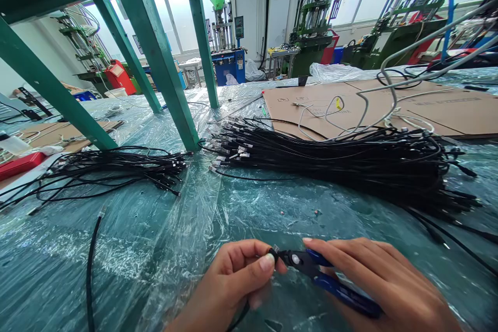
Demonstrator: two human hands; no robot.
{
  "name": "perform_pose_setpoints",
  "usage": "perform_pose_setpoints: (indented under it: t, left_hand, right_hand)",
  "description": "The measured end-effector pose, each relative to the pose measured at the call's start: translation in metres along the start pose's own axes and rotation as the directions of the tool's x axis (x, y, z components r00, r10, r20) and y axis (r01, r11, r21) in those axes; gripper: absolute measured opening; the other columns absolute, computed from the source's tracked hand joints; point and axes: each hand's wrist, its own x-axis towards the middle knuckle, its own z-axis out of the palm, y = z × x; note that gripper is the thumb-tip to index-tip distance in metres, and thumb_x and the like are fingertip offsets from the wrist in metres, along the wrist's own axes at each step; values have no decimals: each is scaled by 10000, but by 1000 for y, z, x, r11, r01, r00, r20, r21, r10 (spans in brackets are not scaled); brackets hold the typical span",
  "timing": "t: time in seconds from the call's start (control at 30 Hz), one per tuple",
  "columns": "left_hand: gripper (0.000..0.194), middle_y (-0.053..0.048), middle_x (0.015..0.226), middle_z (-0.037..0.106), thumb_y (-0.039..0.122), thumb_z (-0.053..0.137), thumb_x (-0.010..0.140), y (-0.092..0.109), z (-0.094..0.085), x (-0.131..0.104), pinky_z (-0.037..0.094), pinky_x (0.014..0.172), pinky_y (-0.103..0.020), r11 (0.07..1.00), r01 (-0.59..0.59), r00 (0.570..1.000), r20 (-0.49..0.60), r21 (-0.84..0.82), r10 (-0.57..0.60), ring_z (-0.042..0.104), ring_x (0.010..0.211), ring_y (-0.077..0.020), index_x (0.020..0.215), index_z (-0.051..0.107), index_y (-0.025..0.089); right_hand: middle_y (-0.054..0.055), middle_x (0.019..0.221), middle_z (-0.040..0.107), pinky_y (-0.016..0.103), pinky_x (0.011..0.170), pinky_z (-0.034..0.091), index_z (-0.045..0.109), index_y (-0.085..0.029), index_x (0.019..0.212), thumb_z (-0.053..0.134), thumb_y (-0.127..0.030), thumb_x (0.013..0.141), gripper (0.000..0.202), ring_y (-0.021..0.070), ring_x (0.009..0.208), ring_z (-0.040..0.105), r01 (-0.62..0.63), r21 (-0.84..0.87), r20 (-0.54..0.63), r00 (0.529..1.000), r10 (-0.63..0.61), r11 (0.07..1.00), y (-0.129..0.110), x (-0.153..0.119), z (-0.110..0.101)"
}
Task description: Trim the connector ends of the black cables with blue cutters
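Observation:
Between thumb and fingers, my left hand (243, 272) pinches the end of a black cable (274, 254), whose tail shows below the palm. My right hand (385, 280) is closed around the blue handles of a pair of flush cutters (311, 265). The cutters' jaws point left and meet the cable end at my left fingertips; whether they touch or cut it I cannot tell. Behind my hands lies a large bundle of black cables (330, 163) with pale connectors at its left end. A single black cable (92, 264) lies to the left.
A smaller heap of black cables (116, 168) lies at left, beside green metal posts (167, 57) standing on the plastic-covered table (233, 207). Flat cardboard (330, 96) with loose white cables (361, 109) is behind the bundle. Green machines (311, 26) stand farther back.

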Motion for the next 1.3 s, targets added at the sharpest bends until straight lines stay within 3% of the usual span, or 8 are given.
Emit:
perform_pose_setpoints:
  t: [0.17, 0.57, 0.9, 1.1, 1.3]
  left_hand:
    - [278, 83, 454, 394, 424, 720, 781, 0, -1, 0, 192, 449, -183, 1000, -2, 1000, -14, 31, 3, 238, 403, -38, 758, 699, 148]
    - [315, 67, 503, 451, 455, 762, 729, -1, -1, 2, 190, 453, -182, 1000, -15, 998, -53, 24, 16, 317, 417, -30, 797, 707, 152]
    - [404, 46, 470, 496, 531, 712, 738, 6, 7, -5, 93, 424, -217, 984, 108, 981, -176, 141, -83, 223, 393, -37, 882, 765, 157]
    - [346, 48, 539, 566, 449, 847, 614, 5, 6, -2, 302, 454, -146, 999, 3, 988, -156, 50, 5, 445, 429, -29, 728, 708, 153]
    - [291, 54, 523, 587, 383, 832, 664, 4, 4, -5, 339, 462, -138, 995, 13, 981, -193, 96, 6, 497, 435, -36, 743, 675, 150]
  right_hand:
    - [-26, 868, 695, 232, 708, 475, 630, -234, 1043, 508, -250, 900, 189, 110, 749, 642, -51, -10, -24, 998, 51, 999, 2, -5, -1]
    - [-7, 873, 680, 250, 735, 450, 629, -218, 1041, 495, -171, 887, 210, 118, 794, 618, -33, -47, -37, 999, 32, 998, 3, -1, -1]
    - [2, 893, 692, 283, 729, 467, 638, -228, 1069, 561, -213, 846, 236, 154, 794, 636, -62, -55, -10, 998, 62, 997, 4, -5, -3]
    - [3, 909, 689, 306, 730, 470, 633, -245, 1077, 564, -209, 835, 254, 175, 793, 642, -99, -34, -27, 995, 99, 994, 4, -7, 0]
    - [-5, 893, 686, 295, 714, 477, 638, -247, 1067, 567, -211, 830, 251, 166, 777, 641, -94, -26, -30, 995, 93, 995, 5, -7, -1]
